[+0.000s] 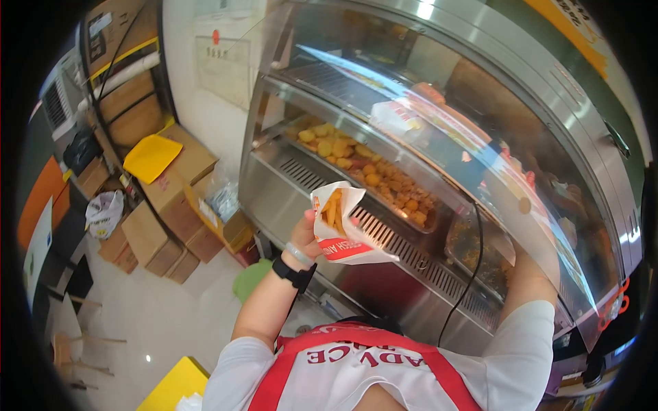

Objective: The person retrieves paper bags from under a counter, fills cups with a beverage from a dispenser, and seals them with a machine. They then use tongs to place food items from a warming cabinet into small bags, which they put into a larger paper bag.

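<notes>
My left hand (307, 233) is wrapped around a white and red paper bag (349, 250), holding it in front of the warming case. Fries (333, 211) show in the bag's open mouth. On the left wrist are a black watch and a clear band. My right arm reaches in behind the curved glass of the case at the right; reflections hide the fingers of that hand. Behind the bag, a long tray of fried pieces (373, 171) lies inside the case. A second tray (473, 250) with small pieces sits nearer my right arm.
The steel and glass case (274, 198) fills the middle and right, with a slotted vent along its front. A black cable (473, 274) hangs across it. Cardboard boxes (152, 236), a yellow item (152, 157) and a white plastic bag (105, 214) stand at the left. A yellow surface (175, 387) is low left.
</notes>
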Demonstrator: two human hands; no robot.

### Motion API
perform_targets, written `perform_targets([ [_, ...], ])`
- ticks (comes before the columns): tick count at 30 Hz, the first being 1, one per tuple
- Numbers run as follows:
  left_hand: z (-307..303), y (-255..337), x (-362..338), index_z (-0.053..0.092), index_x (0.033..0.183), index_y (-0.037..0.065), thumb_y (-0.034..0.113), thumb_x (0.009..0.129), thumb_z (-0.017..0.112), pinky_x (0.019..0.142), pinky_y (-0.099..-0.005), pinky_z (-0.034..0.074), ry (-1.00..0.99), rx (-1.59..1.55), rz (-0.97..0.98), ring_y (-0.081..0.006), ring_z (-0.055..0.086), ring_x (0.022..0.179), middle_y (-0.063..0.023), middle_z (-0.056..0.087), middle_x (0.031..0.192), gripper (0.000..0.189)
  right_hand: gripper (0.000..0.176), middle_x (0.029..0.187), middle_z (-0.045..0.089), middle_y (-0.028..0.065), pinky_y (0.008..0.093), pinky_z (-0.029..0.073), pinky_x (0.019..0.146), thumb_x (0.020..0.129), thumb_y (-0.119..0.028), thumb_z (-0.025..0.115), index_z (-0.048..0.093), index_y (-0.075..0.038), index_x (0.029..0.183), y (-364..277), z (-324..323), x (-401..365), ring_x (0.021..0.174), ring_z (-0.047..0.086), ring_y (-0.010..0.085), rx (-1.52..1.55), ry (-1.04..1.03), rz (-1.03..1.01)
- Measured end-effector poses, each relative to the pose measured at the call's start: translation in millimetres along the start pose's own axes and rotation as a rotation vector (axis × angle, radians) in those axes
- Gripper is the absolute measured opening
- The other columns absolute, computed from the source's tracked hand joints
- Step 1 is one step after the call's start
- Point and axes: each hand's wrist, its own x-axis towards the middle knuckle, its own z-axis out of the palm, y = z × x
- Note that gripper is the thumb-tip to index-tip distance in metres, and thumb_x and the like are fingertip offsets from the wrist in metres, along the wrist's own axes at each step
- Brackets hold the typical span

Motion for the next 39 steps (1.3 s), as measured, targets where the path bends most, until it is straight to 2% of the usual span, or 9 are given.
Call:
perform_targets([
  [6,39,0,-6,0.048,0.104,0.01,0.049,0.082,0.034,0.083,-0.0607,0.034,0.041,0.124,-0.059,-0.0373,0.051,0.096,-0.0128,0.054,0.102,0.047,0.031,0.1,0.057,0.0116,0.0297,0.046,0.079,0.078,-0.012,0.053,0.049,0.002,0.105,-6,3,0,0.092,0.056,0.0184,0.021,0.008,-0.016],
  [10,43,-2,-16,0.048,0.102,0.012,0.046,0.082,0.032,0.08,-0.061,0.035,0.196,0.013,0.035,-0.0381,0.05,0.091,-0.0118,0.052,0.094,0.043,0.031,0.1,0.057,0.0117,0.03,0.046,0.079,0.078,-0.012,0.053,0.049,0.002,0.105,-34,-1,-36,0.092,0.056,0.0186,0.479,-0.039,-0.061],
  [11,41,5,-21,0.047,0.101,0.012,0.05,0.082,0.029,0.079,-0.0616,0.035,0.128,0.234,-0.027,-0.0382,0.05,0.091,-0.012,0.051,0.093,0.046,0.031,0.1,0.057,0.0117,0.0301,0.046,0.079,0.078,-0.012,0.054,0.049,0.002,0.105,-44,0,-48,0.092,0.056,0.0187,0.617,-0.064,-0.078],
  [14,13,6,-40,0.045,0.108,0.012,0.037,0.075,0.06,0.081,-0.0524,0.041,0.189,0.385,0.237,-0.0345,0.05,0.095,-0.0117,0.05,0.104,0.044,0.031,0.1,0.057,0.0118,0.0304,0.046,0.079,0.077,-0.011,0.054,0.049,0.002,0.105,-70,9,-88,0.091,0.056,0.0188,0.963,-0.189,-0.114],
  [15,7,7,-45,0.044,0.111,0.011,0.026,0.068,0.069,0.083,-0.0459,0.043,0.279,0.216,0.332,-0.0328,0.05,0.098,-0.0109,0.049,0.109,0.052,0.031,0.1,0.057,0.0118,0.0305,0.046,0.079,0.077,-0.011,0.054,0.049,0.002,0.105,-78,16,-99,0.091,0.056,0.0188,1.035,-0.24,-0.113],
  [18,44,3,-37,0.043,0.115,0.009,0.035,0.072,0.064,0.092,-0.0454,0.036,0.338,0.25,0.416,-0.0314,0.044,0.109,-0.0123,0.042,0.121,0.055,0.031,0.1,0.057,0.0118,0.0307,0.046,0.079,0.077,-0.011,0.054,0.049,0.002,0.105,-96,44,-120,0.091,0.057,0.019,1.158,-0.395,-0.063],
  [23,56,-15,-63,0.031,0.125,0.008,0.044,0.074,0.057,0.098,-0.0414,0.03,0.436,0.384,0.487,-0.0257,0.038,0.115,-0.0114,0.037,0.127,0.068,0.035,0.1,0.058,0.0111,0.0302,0.047,0.077,0.075,-0.011,0.058,0.048,0.0,0.106,-102,115,-144,0.089,0.058,0.0171,1.023,-0.645,-0.007],
  [31,115,-97,-118,0.028,0.127,0.007,0.044,0.076,0.054,0.098,-0.0403,0.03,0.581,0.518,0.758,-0.0246,0.038,0.115,-0.0109,0.036,0.127,0.068,0.035,0.097,0.06,0.0066,0.0279,0.047,0.074,0.074,-0.016,0.06,0.05,-0.003,0.105,-130,145,-195,0.084,0.059,0.0137,0.875,-1.014,-0.065],
  [39,192,-250,-211,0.03,0.125,0.005,0.037,0.082,0.048,0.095,-0.0378,0.034,0.767,0.613,1.047,-0.0226,0.041,0.113,-0.0112,0.041,0.124,0.057,0.035,0.098,0.058,0.0084,0.0283,0.045,0.076,0.074,-0.013,0.059,0.049,0.0,0.105,-131,162,-277,0.086,0.058,0.0149,0.782,-1.25,-0.252],
])
